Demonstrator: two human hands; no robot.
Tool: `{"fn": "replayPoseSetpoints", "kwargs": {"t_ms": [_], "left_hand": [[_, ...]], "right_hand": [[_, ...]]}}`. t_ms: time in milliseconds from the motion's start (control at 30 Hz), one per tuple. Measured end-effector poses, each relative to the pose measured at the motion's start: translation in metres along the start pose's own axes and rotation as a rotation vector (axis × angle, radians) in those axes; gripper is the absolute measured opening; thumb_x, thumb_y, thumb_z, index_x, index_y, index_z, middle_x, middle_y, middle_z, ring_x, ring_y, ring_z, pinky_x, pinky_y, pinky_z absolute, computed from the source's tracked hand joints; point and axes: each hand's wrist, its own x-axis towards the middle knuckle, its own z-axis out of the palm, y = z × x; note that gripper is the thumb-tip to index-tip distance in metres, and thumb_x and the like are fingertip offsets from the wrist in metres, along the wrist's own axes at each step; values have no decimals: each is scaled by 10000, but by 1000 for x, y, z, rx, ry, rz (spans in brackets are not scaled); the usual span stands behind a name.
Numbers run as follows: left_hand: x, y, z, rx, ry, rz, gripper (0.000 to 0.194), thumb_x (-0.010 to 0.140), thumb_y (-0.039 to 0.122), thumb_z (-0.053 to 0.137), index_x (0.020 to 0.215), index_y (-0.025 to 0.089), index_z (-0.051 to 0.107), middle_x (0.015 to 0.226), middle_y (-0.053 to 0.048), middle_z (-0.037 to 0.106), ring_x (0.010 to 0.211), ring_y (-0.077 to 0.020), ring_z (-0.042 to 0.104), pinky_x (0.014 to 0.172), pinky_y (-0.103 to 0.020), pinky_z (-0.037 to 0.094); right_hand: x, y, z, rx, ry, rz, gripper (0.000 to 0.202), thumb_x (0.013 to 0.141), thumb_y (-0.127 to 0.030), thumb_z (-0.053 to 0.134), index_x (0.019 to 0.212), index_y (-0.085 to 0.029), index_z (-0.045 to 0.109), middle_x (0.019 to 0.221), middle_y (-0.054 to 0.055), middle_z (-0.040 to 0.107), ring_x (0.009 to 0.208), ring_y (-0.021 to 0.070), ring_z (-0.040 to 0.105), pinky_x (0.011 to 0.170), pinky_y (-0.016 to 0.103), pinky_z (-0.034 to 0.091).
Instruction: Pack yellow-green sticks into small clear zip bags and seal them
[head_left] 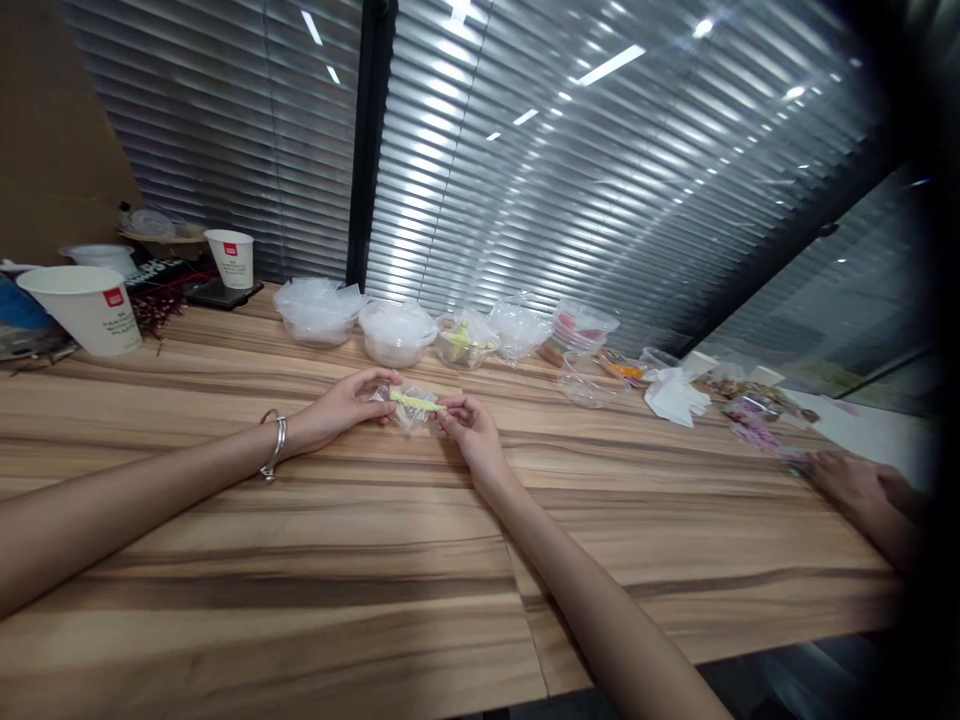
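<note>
Just above the wooden table, a thin yellow stick-like piece (pixel 415 402) with a bluish tip lies between my hands, along a small clear plastic bag (pixel 410 420). Whether the piece is inside the bag or on top of it, I cannot tell. My left hand (pixel 346 410), with a silver bangle at the wrist, is closed on the bag's left end by the piece. The fingers of my right hand (pixel 474 437) pinch the piece's right tip. Beyond them stands a clear bowl (pixel 463 342) with similar yellow pieces in it.
Bowls of clear bags (pixel 319 312) (pixel 397 333) line the blinds. Farther right are a clear cup (pixel 589 380), stacked tubs (pixel 577 325) and a white tissue (pixel 676 395). Paper cups (pixel 86 310) (pixel 231 258) stand left. Another person's hand (pixel 847 480) works at right.
</note>
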Motion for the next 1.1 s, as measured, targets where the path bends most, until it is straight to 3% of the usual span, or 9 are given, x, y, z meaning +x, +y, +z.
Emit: {"fn": "replayPoseSetpoints", "kwargs": {"t_ms": [367,700,1100], "left_hand": [[-1,2,0,30,-15,-9,410,719,243,658,1107,193,533,1161,-55,544,839,-123,581,740,-255,494],[-1,4,1,40,-12,-29,420,700,295,680,1085,177,561,1118,-72,584,892,-170,590,769,-302,488],[0,4,1,37,-49,-51,442,725,332,667,1118,169,546,1086,-90,608,914,-187,600,790,-328,485]], "right_hand": [[-1,-2,1,-15,10,17,187,667,-269,679,793,-184,572,710,13,640,675,142,596,613,246,444],[1,0,1,-48,28,17,258,670,-379,672,801,-193,550,678,11,631,651,147,590,590,250,443],[1,6,-1,-186,52,-105,174,806,-369,536,829,-199,512,670,-4,611,610,130,542,589,238,410]]}}
